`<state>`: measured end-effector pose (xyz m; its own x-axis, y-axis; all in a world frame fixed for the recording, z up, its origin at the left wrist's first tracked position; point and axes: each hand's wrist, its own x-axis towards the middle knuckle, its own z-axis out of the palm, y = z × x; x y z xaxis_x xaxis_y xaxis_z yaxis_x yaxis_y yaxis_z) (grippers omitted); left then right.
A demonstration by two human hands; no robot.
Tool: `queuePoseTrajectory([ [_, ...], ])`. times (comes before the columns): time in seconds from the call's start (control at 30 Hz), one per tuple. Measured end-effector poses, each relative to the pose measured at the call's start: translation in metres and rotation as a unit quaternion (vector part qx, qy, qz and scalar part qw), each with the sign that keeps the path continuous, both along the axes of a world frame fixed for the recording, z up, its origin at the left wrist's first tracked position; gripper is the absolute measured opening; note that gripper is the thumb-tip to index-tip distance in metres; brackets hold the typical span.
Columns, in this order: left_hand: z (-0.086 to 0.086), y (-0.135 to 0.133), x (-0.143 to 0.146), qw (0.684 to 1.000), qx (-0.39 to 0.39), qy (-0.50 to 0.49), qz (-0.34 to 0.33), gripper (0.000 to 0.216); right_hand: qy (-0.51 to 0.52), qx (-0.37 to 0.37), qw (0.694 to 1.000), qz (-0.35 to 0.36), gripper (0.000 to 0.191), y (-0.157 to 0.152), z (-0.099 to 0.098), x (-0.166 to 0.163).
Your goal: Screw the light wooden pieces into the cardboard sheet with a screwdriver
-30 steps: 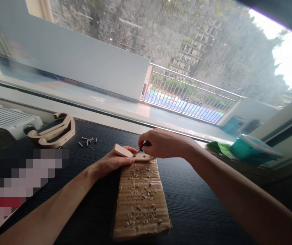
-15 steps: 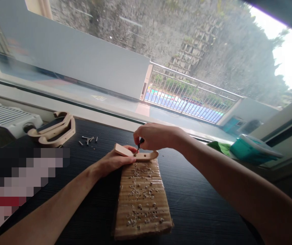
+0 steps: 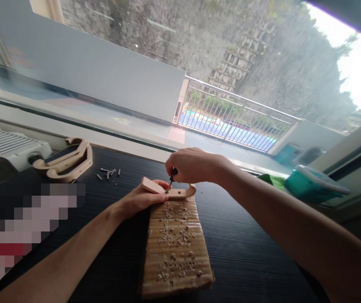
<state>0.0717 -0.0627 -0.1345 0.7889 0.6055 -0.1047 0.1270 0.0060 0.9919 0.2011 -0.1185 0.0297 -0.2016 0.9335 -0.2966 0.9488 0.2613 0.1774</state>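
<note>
A flat curved wooden piece point(image 3: 180, 193) lies across the far end of a corrugated cardboard strip point(image 3: 175, 248) that is pitted with small holes. My left hand point(image 3: 142, 198) grips the piece's left end and pins it down. My right hand point(image 3: 193, 165) is closed round a small black-handled tool point(image 3: 171, 180), its tip pressed almost upright into the wood near my left thumb.
Several loose screws point(image 3: 109, 173) lie on the dark table point(image 3: 246, 261) to the far left, beside a stack of curved wooden frames point(image 3: 65, 160). A white ribbed device point(image 3: 9, 147) sits far left, a teal box point(image 3: 313, 185) on the sill at right. A window spans the back.
My right hand has lifted and drawn in leftward, tipping the tool from a slant to nearly upright. My left hand and the wooden piece have stayed put.
</note>
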Motion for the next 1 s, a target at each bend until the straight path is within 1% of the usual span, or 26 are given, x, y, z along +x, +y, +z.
queuePoseTrajectory([
  [0.13, -0.0030, 0.0017, 0.0011, 1.000, 0.002, -0.008, 0.007, 0.047, -0.006, -0.004, 1.000, 0.008, 0.020, -0.0004, -0.0031, -0.0037],
  [0.3, -0.0058, 0.0031, 0.0001, 1.000, 0.014, -0.006, 0.005, 0.047, -0.008, -0.007, 1.000, -0.012, 0.019, 0.0002, -0.0049, -0.0027],
  [0.4, -0.0022, 0.0016, -0.0006, 1.000, 0.020, 0.002, 0.002, 0.048, 0.009, -0.014, 1.000, -0.021, 0.026, -0.0003, -0.0036, 0.0016],
  [0.47, -0.0003, 0.0011, -0.0008, 1.000, 0.023, 0.000, -0.001, 0.050, 0.011, -0.017, 1.000, -0.018, 0.033, -0.0011, -0.0024, 0.0032],
  [0.5, -0.0003, 0.0014, -0.0009, 1.000, 0.026, -0.001, -0.003, 0.051, 0.009, -0.017, 1.000, -0.012, 0.034, -0.0018, -0.0020, 0.0031],
  [0.63, -0.0048, 0.0038, -0.0010, 1.000, 0.029, 0.003, 0.003, 0.050, -0.003, -0.012, 1.000, 0.009, 0.026, -0.0042, -0.0024, -0.0012],
  [0.77, -0.0084, 0.0041, -0.0006, 1.000, 0.024, 0.000, 0.007, 0.050, 0.010, -0.011, 1.000, 0.006, 0.021, -0.0040, -0.0053, -0.0024],
  [0.9, -0.0060, 0.0049, -0.0025, 1.000, 0.012, -0.008, -0.003, 0.052, 0.031, -0.015, 0.999, 0.001, 0.020, -0.0024, -0.0071, 0.0006],
  [1.0, 0.0004, 0.0093, -0.0070, 0.999, -0.020, -0.039, -0.029, 0.056, 0.035, -0.019, 0.999, -0.007, 0.022, -0.0019, -0.0068, 0.0006],
])
